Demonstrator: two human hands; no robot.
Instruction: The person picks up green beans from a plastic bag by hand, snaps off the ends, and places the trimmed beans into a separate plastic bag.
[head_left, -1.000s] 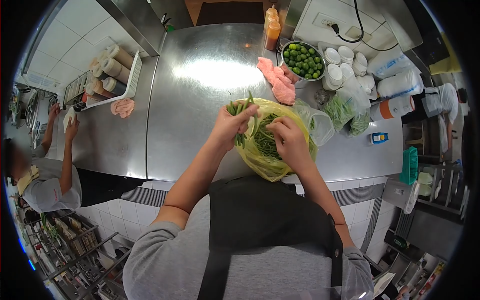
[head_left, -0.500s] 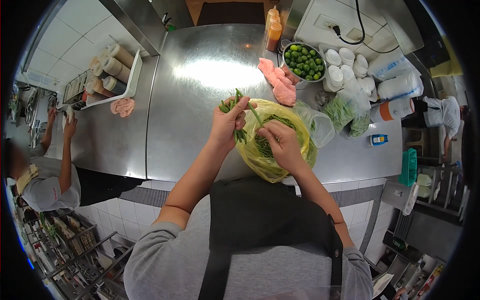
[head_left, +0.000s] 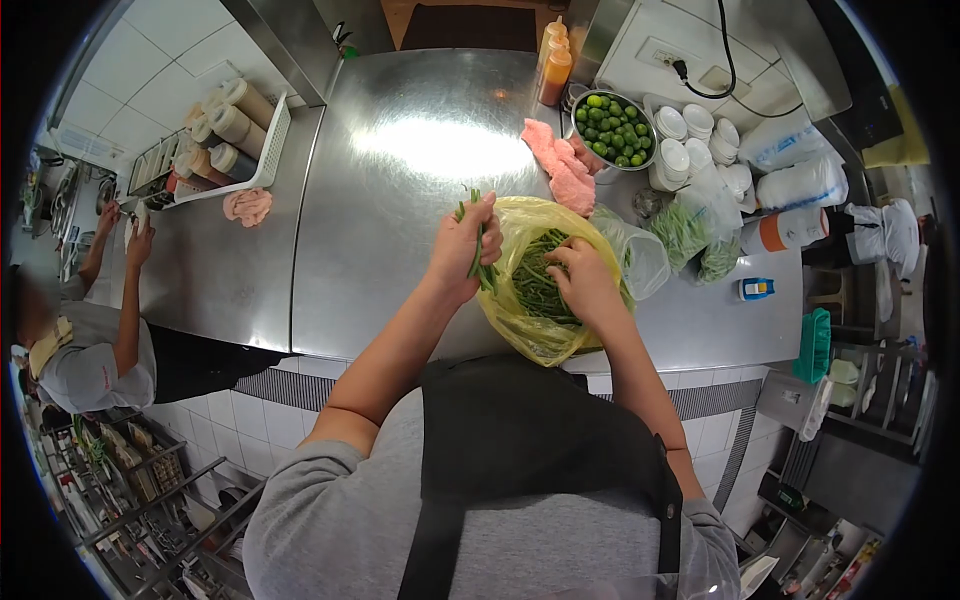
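My left hand [head_left: 463,245] is closed around a small bunch of green beans [head_left: 474,235], whose ends stick out above and below the fist. It hovers at the left rim of a yellow plastic bag [head_left: 515,335]. The bag lies open on the steel counter, with many loose green beans [head_left: 535,285] inside. Over the right part of those beans is my right hand [head_left: 585,283], its fingers slightly apart and reaching down to them. I see no bean held in it, though its fingertips are partly hidden.
Right of the bag lie a clear plastic container [head_left: 645,262] and bagged greens [head_left: 680,225]. Beyond are a pink cloth [head_left: 560,170], a bowl of green limes [head_left: 613,130] and sauce bottles [head_left: 555,75]. At left, a co-worker [head_left: 100,350] stands near a white basket of bottles [head_left: 270,150].
My right hand has left the bean it pinched beside the left hand and moved right and down, over the beans in the bag. My left hand still grips its bunch.
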